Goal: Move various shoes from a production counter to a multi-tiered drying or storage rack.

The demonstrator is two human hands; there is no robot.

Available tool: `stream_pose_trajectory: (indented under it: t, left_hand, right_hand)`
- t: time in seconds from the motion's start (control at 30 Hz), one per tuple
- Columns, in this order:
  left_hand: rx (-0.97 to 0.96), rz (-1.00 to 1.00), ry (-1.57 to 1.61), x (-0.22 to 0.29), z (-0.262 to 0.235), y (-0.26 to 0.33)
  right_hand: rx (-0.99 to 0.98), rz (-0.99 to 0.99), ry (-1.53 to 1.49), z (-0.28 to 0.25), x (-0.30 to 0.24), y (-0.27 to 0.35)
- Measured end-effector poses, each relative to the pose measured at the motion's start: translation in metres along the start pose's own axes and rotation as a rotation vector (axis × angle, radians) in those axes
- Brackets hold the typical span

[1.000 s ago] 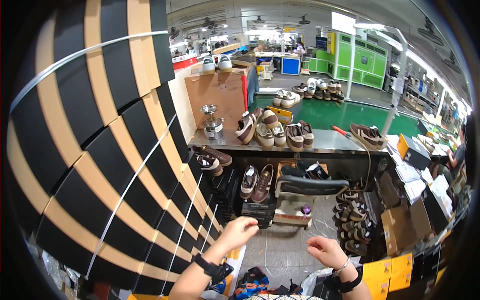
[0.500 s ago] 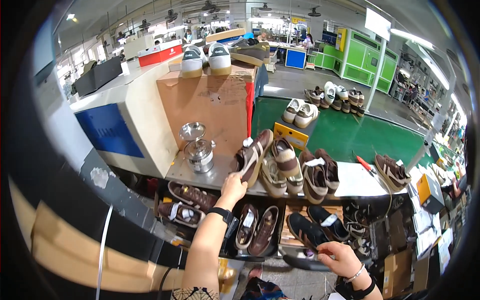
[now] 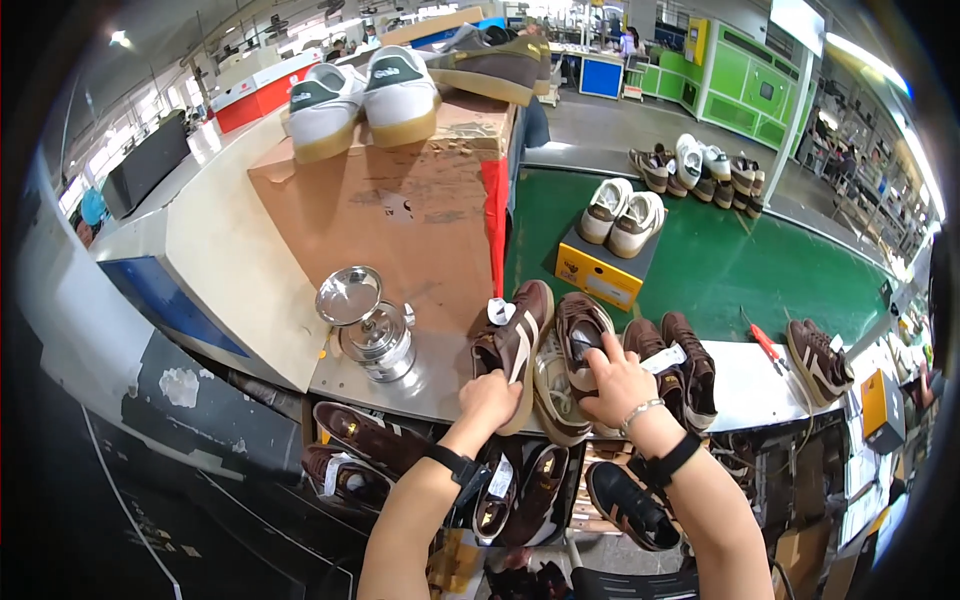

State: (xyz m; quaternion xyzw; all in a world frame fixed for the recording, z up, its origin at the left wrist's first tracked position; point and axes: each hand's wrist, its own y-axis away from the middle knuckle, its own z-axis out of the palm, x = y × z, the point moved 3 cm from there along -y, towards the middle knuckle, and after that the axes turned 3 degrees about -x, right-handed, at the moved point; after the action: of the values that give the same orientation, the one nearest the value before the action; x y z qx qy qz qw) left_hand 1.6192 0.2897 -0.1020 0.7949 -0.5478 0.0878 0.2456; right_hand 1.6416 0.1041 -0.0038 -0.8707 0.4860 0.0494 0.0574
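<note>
My left hand [image 3: 489,398] grips the sole edge of a brown shoe with a cream stripe [image 3: 519,344], which stands tilted on its side on the grey bench top [image 3: 420,385]. My right hand [image 3: 617,378] rests on the neighbouring brown shoe [image 3: 583,330] and presses on its top. Another brown pair [image 3: 685,358] with a white tag lies just to the right of that hand. A shoe lying sole-up [image 3: 556,392] sits between my two hands.
A shiny metal can with a funnel lid [image 3: 366,326] stands left of the shoes. A cardboard box [image 3: 400,210] carries white-green sneakers [image 3: 362,98]. White shoes sit on a yellow box [image 3: 600,278]. More brown shoes [image 3: 360,440] fill the shelf below. A red tool [image 3: 765,341] lies at right.
The view swung from a striped surface to the bench. My left hand rose to the bench shoes and took hold of one; my right hand came up from below onto the neighbouring shoe.
</note>
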Motion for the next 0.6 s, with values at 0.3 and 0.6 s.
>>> stream_pose_trajectory:
  t: [0.3,0.6]
  left_hand:
    - [-0.151,0.049,-0.062,0.084,-0.027,0.000]
    - [0.019,0.022,-0.233,0.085,-0.011,0.003]
  right_hand:
    - [0.176,-0.128,-0.056,0.039,0.006,0.043]
    - [0.359,-0.359,-0.540,0.028,0.015,0.048]
